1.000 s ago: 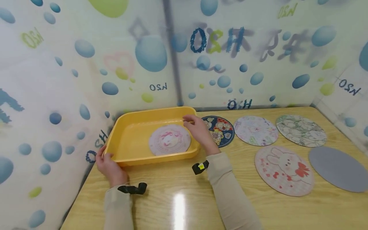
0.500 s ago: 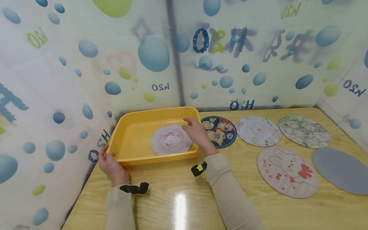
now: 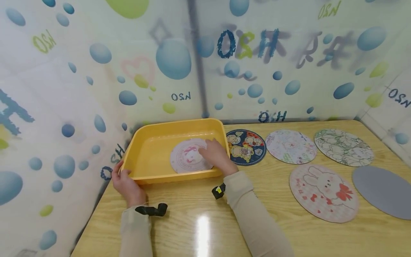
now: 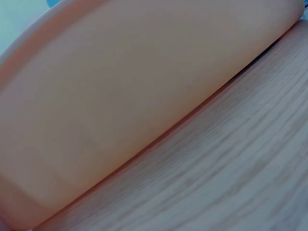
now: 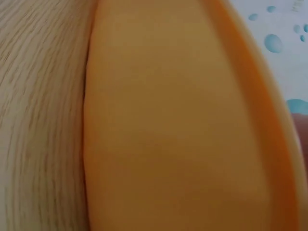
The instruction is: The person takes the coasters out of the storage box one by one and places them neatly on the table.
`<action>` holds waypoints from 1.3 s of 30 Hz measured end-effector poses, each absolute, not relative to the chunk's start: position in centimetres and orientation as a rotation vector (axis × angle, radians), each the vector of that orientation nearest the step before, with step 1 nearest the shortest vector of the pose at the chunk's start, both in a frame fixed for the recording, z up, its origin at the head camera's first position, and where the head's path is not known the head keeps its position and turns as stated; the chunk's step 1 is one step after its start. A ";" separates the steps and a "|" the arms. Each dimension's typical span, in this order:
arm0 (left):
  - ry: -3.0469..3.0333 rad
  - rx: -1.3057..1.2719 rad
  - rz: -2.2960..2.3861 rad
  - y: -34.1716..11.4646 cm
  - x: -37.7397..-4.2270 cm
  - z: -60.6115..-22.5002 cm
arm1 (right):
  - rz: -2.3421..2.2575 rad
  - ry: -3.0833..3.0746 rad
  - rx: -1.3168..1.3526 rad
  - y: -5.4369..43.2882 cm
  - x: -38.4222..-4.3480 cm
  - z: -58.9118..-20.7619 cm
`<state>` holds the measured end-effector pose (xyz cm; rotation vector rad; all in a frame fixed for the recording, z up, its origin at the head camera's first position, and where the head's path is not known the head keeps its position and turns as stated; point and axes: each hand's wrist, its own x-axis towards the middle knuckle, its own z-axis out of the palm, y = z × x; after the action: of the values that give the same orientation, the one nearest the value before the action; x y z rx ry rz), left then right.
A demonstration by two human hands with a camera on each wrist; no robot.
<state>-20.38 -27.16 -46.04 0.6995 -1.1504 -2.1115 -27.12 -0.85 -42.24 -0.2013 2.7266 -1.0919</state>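
Note:
A yellow plastic tray (image 3: 147, 157) stands on the wooden table. At its front left corner, my left hand (image 3: 128, 185) grips the rim, thumb on top and fingers round the outer side. Inside the tray lies a round pale pink placemat (image 3: 183, 160) with a pink character printed on it. Over the placemat's right edge is my right hand (image 3: 216, 155), reaching in across the tray's front right rim. Whether its fingertips touch the placemat is hard to tell. Both wrist views show mainly the tray's outer wall (image 4: 120, 96), close up.
Right of the tray lie a dark blue round placemat (image 3: 245, 148), a pale floral one (image 3: 290, 146) and a green-patterned one (image 3: 343, 148). Nearer are a pink rabbit placemat (image 3: 324, 192) and a plain grey one (image 3: 383, 192). A printed curtain (image 3: 240, 100) stands behind the table (image 3: 179, 221).
My right hand has moved down and slightly left, from above the tray's right side onto the placemat's right part. The left hand keeps its hold on the corner. The view has shifted slightly.

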 end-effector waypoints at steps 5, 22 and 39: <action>-1.145 0.697 -2.117 -27.1 -20.3 -46.1 | -0.858 2.818 -0.211 -1.3 -26.9 -42.6; -1.132 0.674 -2.093 -27.0 -20.5 -46.1 | -0.567 2.930 -0.271 -1.5 -26.2 -42.9; -1.132 0.702 -2.097 -27.1 -20.5 -45.8 | -0.570 2.829 -0.191 -1.7 -26.2 -42.5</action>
<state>-20.46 -27.11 -45.83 0.7019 -1.1318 -2.0968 -26.16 -1.71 -42.52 -0.1911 2.8288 -0.5704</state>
